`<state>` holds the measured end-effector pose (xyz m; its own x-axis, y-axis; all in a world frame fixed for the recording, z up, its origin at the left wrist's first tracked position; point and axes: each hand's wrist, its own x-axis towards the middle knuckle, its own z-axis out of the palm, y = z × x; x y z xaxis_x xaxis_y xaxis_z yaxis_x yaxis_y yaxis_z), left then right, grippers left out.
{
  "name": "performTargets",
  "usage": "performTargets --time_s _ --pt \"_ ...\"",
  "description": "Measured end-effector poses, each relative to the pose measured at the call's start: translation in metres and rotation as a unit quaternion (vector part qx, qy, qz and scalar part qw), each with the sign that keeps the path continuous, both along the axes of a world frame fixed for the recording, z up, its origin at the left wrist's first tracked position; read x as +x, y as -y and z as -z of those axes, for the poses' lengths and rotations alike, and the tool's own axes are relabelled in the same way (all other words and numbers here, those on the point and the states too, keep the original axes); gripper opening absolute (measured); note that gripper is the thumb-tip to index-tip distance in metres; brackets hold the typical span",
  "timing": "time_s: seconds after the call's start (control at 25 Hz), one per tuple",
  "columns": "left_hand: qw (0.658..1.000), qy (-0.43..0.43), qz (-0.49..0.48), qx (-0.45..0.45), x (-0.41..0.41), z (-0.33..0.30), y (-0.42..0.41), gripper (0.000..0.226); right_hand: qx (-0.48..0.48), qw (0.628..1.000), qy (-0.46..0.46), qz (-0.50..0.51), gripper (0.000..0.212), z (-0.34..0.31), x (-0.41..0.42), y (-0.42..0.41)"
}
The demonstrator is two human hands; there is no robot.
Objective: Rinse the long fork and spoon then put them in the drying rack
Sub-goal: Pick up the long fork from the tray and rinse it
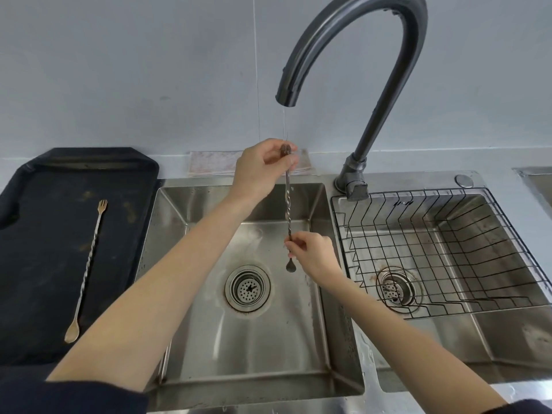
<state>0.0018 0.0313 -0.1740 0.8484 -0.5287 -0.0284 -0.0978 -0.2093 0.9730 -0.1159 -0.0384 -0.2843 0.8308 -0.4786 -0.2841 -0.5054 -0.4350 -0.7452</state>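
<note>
Rinsing a long utensil (288, 210) under the faucet (352, 55).
Left hand (263, 168) and right hand (310, 252) are pinching its ends; next, probably, moving it right to the rack (442, 252).

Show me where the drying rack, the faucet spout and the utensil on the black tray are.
drying rack (466, 204): head view, back rim wire.
faucet spout (286, 97): head view, outlet end.
utensil on the black tray (88, 264): head view, twisted stem.

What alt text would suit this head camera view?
Two hands hold a long twisted utensil upright under a thin faucet stream above a steel sink. A second utensil lies on a black tray; a wire rack sits right.
</note>
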Motion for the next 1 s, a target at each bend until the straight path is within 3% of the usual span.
performTargets --time_s 0.08,0.28,0.68,0.84,1.0 --pt "1.000 0.003 -0.005 -0.002 -0.001 -0.001 0.000 0.009 -0.015 1.000 -0.003 0.001 0.016 0.000 0.002 -0.002" --pt "0.999 -0.028 -0.016 -0.009 0.000 -0.003 0.005 0.029 -0.030 0.999 0.006 0.017 0.015 -0.003 0.007 -0.003" --pt "0.998 -0.059 -0.024 0.002 -0.007 0.013 0.003 0.020 -0.070 0.997 0.038 0.021 0.020 -0.014 0.017 -0.001" --pt "0.999 -0.045 -0.024 0.009 -0.001 0.002 0.003 0.032 -0.081 0.996 0.018 0.014 0.021 -0.012 0.018 0.001" --pt "0.999 -0.037 -0.012 0.023 0.006 0.004 0.000 0.017 -0.040 0.997 0.067 0.024 0.020 -0.030 0.040 0.004"
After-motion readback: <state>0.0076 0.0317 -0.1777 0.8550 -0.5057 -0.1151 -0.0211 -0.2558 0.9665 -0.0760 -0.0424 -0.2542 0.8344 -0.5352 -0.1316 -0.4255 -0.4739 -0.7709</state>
